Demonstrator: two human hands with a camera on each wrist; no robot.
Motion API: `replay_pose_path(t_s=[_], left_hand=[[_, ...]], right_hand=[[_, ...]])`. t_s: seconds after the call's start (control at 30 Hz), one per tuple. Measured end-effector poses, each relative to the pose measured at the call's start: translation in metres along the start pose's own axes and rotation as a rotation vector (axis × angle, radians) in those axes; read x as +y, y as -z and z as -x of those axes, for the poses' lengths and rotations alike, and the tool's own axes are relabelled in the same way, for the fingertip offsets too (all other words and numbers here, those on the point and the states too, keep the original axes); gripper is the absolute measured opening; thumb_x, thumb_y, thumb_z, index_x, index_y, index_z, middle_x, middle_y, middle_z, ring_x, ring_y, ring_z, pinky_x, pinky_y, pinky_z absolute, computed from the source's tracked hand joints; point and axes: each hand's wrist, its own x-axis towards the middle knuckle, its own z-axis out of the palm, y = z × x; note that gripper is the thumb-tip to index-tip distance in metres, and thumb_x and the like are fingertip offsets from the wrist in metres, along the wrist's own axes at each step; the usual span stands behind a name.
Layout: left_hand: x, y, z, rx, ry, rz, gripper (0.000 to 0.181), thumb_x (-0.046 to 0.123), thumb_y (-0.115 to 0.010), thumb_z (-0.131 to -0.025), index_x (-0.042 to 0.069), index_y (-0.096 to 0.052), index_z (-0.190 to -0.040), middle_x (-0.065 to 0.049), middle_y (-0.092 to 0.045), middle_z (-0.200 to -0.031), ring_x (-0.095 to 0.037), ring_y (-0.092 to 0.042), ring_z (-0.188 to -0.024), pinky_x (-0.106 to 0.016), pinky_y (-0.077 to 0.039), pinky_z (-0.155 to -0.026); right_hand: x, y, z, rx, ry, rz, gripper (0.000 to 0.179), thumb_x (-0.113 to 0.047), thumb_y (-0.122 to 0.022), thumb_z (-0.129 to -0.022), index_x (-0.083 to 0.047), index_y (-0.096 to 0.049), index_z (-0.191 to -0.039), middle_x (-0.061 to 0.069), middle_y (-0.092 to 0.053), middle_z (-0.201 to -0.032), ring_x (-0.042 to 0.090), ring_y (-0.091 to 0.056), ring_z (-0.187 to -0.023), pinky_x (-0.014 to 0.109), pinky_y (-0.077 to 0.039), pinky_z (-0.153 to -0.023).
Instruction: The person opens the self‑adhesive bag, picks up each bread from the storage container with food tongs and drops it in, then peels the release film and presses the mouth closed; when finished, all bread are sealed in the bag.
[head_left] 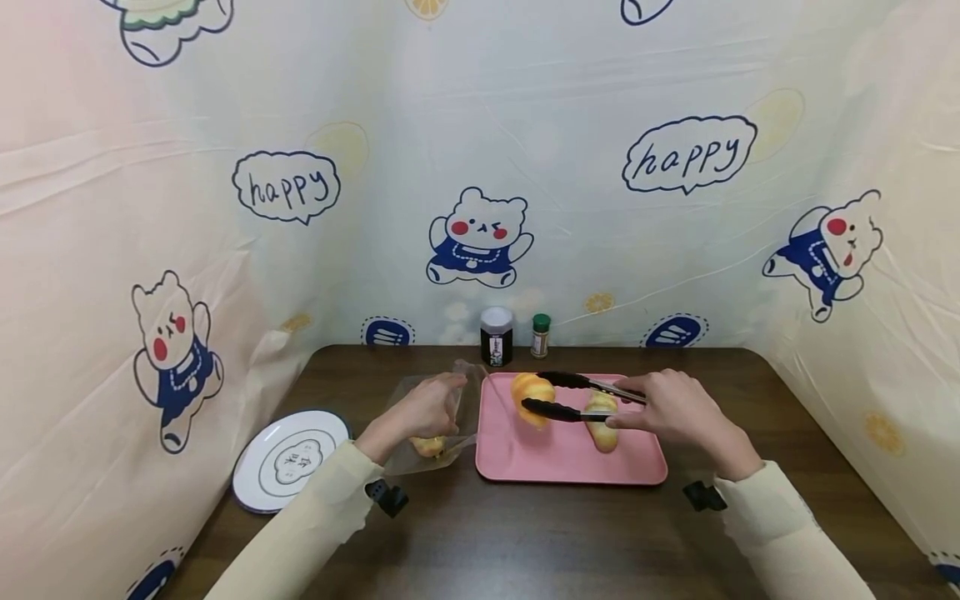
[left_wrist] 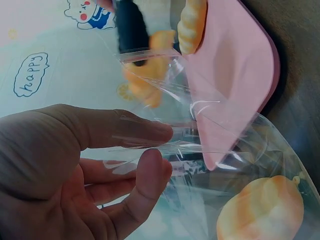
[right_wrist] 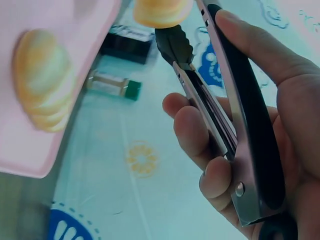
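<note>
My left hand (head_left: 430,403) pinches the edge of a clear plastic bag (left_wrist: 235,135) between thumb and fingers, left of the tray. Inside the bag lies a bread roll (left_wrist: 262,210). With curled fingers, my right hand (head_left: 667,406) holds black-tipped metal tongs (head_left: 573,414) over the tray. A golden croissant-like bread (head_left: 529,392) sits between the tong tips, raised near the bag's mouth in the left wrist view. Beneath the tongs, another bread roll (head_left: 602,432) rests on the pink tray (head_left: 525,465).
A white plate (head_left: 258,471) with a dark rim stands at the table's left. Behind the tray are a dark jar with a pale lid (head_left: 497,337) and a small green-capped shaker (head_left: 540,337). A printed cloth (head_left: 570,250) hangs around the table's back and sides.
</note>
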Motion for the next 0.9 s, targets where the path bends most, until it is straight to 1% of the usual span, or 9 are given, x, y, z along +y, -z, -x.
replay_pose_path(t_s=[0.1, 0.2, 0.3, 0.4, 0.53, 0.6, 0.73, 0.83, 0.9], left_hand=[[0.0, -0.001, -0.001, 0.006, -0.008, -0.012, 0.082, 0.008, -0.086, -0.068, 0.0, -0.051, -0.142, -0.019, -0.048, -0.15, -0.038, -0.048, -0.138, -0.047, -0.043, -0.112], [0.0, -0.001, -0.001, -0.001, -0.003, -0.008, 0.081, 0.007, -0.086, -0.069, 0.001, -0.051, -0.142, -0.019, -0.048, -0.15, -0.037, -0.048, -0.137, -0.048, -0.043, -0.111], [-0.001, -0.001, -0.002, -0.012, 0.003, 0.004, 0.081, 0.007, -0.086, -0.07, 0.0, -0.05, -0.143, -0.02, -0.046, -0.152, -0.039, -0.047, -0.138, -0.049, -0.043, -0.111], [-0.002, -0.001, -0.003, -0.028, 0.005, 0.008, 0.082, 0.006, -0.085, -0.071, 0.001, -0.048, -0.145, -0.02, -0.044, -0.154, -0.039, -0.044, -0.141, -0.049, -0.042, -0.113], [-0.002, -0.001, -0.003, -0.036, 0.0, 0.0, 0.083, 0.008, -0.084, -0.071, 0.001, -0.048, -0.145, -0.019, -0.043, -0.155, -0.039, -0.042, -0.142, -0.049, -0.041, -0.113], [-0.002, 0.0, -0.003, -0.037, 0.002, -0.001, 0.083, 0.008, -0.084, -0.072, 0.002, -0.048, -0.146, -0.019, -0.042, -0.155, -0.038, -0.041, -0.143, -0.049, -0.041, -0.113], [-0.001, 0.0, -0.003, -0.052, 0.022, 0.014, 0.083, 0.007, -0.082, -0.073, 0.003, -0.046, -0.147, -0.018, -0.041, -0.157, -0.038, -0.04, -0.144, -0.049, -0.041, -0.114], [0.0, 0.0, -0.002, -0.067, 0.033, 0.026, 0.082, 0.004, -0.08, -0.074, 0.005, -0.046, -0.148, -0.017, -0.04, -0.157, -0.038, -0.041, -0.143, -0.05, -0.044, -0.111], [0.001, 0.001, -0.001, -0.073, 0.031, 0.027, 0.08, 0.002, -0.078, -0.075, 0.005, -0.046, -0.148, -0.016, -0.04, -0.157, -0.038, -0.042, -0.142, -0.05, -0.048, -0.106]], right_hand=[[-0.007, 0.007, 0.002, 0.023, 0.021, -0.013, 0.078, -0.071, -0.073, -0.073, -0.015, -0.07, -0.128, -0.006, -0.053, -0.065, 0.013, -0.045, -0.065, 0.028, -0.032, -0.055], [-0.012, 0.011, 0.004, 0.046, 0.048, -0.027, 0.074, -0.069, -0.075, -0.073, -0.022, -0.069, -0.13, -0.009, -0.038, -0.058, 0.01, -0.04, -0.059, 0.026, -0.03, -0.053], [-0.017, 0.014, 0.005, 0.071, 0.085, -0.045, 0.07, -0.069, -0.075, -0.072, -0.032, -0.066, -0.131, -0.011, -0.032, -0.056, 0.007, -0.035, -0.054, 0.025, -0.027, -0.051], [-0.022, 0.017, 0.006, 0.079, 0.118, -0.061, 0.07, -0.073, -0.073, -0.071, -0.04, -0.064, -0.132, -0.013, -0.031, -0.055, 0.005, -0.032, -0.053, 0.023, -0.026, -0.05], [-0.027, 0.02, 0.006, 0.084, 0.149, -0.075, 0.072, -0.074, -0.073, -0.07, -0.035, -0.066, -0.131, -0.015, -0.03, -0.056, 0.004, -0.033, -0.054, 0.022, -0.025, -0.05], [-0.03, 0.021, 0.006, 0.081, 0.167, -0.07, 0.07, -0.07, -0.075, -0.071, -0.03, -0.069, -0.128, -0.015, -0.03, -0.057, 0.004, -0.033, -0.055, 0.021, -0.025, -0.051], [-0.035, 0.02, 0.003, 0.05, 0.197, -0.055, 0.063, -0.061, -0.078, -0.074, -0.022, -0.072, -0.123, -0.015, -0.036, -0.057, 0.004, -0.036, -0.056, 0.021, -0.027, -0.051], [-0.039, 0.019, 0.0, 0.03, 0.204, -0.038, 0.061, -0.059, -0.078, -0.076, -0.018, -0.073, -0.12, -0.013, -0.04, -0.057, 0.005, -0.039, -0.057, 0.022, -0.028, -0.051], [-0.042, 0.018, -0.003, 0.026, 0.208, -0.028, 0.061, -0.059, -0.078, -0.075, -0.018, -0.073, -0.121, -0.013, -0.042, -0.056, 0.006, -0.041, -0.058, 0.022, -0.029, -0.051]])
